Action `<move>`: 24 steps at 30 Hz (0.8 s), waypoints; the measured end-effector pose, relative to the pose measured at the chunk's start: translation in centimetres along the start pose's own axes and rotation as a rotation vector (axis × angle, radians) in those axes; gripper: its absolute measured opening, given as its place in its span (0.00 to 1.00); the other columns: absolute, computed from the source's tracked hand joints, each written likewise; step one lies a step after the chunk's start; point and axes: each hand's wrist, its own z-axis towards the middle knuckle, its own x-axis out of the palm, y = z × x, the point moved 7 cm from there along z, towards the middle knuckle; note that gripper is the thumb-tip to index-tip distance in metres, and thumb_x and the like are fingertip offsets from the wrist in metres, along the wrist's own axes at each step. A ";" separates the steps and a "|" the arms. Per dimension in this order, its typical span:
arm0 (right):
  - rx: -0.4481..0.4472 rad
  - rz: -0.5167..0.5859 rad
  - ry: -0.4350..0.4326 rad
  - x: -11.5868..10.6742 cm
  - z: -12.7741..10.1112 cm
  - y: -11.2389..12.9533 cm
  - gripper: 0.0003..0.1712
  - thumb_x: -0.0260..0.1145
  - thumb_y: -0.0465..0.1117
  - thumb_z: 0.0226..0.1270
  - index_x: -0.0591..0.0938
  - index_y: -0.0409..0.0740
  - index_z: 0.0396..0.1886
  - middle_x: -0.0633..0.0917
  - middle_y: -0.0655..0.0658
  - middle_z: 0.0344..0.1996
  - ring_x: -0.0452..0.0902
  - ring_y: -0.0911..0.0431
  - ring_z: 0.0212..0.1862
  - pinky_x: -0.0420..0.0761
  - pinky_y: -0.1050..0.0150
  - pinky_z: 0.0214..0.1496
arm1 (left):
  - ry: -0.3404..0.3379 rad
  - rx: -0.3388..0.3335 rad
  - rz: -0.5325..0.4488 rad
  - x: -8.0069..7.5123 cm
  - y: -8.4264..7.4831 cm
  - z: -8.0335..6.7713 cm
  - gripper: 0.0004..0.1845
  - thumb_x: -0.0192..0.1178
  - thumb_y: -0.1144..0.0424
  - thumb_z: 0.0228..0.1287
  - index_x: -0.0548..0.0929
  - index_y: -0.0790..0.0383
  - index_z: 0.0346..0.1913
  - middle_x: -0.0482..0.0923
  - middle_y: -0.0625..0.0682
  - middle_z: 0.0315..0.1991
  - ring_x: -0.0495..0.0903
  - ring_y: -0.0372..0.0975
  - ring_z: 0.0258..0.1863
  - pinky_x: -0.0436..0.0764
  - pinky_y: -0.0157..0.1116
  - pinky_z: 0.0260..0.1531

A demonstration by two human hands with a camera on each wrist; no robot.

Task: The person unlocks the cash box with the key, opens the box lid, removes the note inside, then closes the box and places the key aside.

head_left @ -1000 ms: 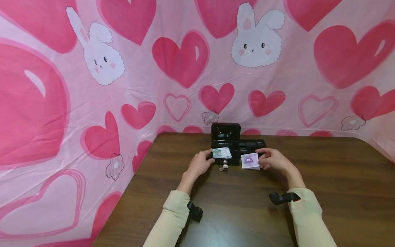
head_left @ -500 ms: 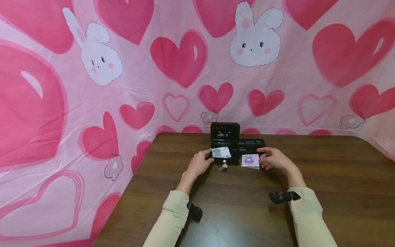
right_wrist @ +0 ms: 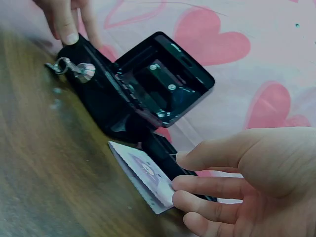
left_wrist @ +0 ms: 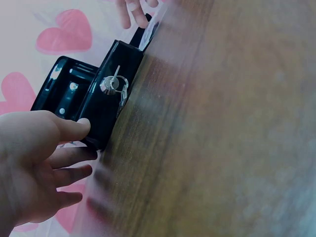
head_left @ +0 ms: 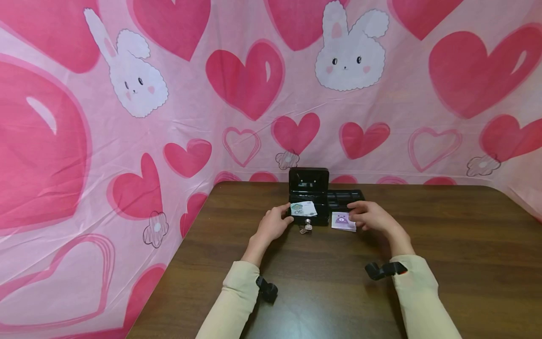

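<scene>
The right hand (head_left: 367,216) has slid a little to the left since a second ago and is now covering the right edge of the purple note (head_left: 343,220), fingers curling onto it in a light pinch. The note is lying flat on the wooden table (head_left: 444,245), just beside the open black cash box (head_left: 309,195), in front of the black tray (head_left: 345,197). The left hand (head_left: 274,224) is holding the box's left front corner, thumb against its wall. 1 greenish banknote (head_left: 303,209) is lying in the box, and keys (head_left: 306,227) are hanging from the front lock.
</scene>
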 end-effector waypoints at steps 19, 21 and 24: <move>-0.121 -0.135 -0.108 0.5 0.8 1.3 0.22 0.62 0.37 0.70 0.77 0.31 0.60 0.85 0.31 0.49 0.79 0.46 0.47 0.79 0.61 0.45 | 0.002 -0.011 -0.004 -0.1 0.1 0.0 0.27 0.60 0.58 0.71 0.72 0.56 0.71 0.77 0.58 0.64 0.77 0.50 0.64 0.74 0.53 0.62; -0.138 -0.140 -0.126 0.4 0.8 1.6 0.22 0.62 0.37 0.70 0.78 0.31 0.60 0.85 0.32 0.49 0.80 0.45 0.48 0.80 0.57 0.49 | 0.002 -0.011 -0.003 0.0 0.2 0.0 0.27 0.60 0.58 0.71 0.72 0.55 0.71 0.78 0.58 0.64 0.77 0.50 0.64 0.74 0.53 0.62; -0.167 -0.150 -0.167 0.4 0.9 2.2 0.21 0.63 0.37 0.69 0.80 0.31 0.58 0.87 0.33 0.47 0.81 0.45 0.48 0.80 0.53 0.53 | 0.001 -0.007 -0.007 -0.1 0.1 0.0 0.27 0.60 0.58 0.71 0.72 0.56 0.71 0.78 0.58 0.64 0.77 0.50 0.64 0.74 0.53 0.62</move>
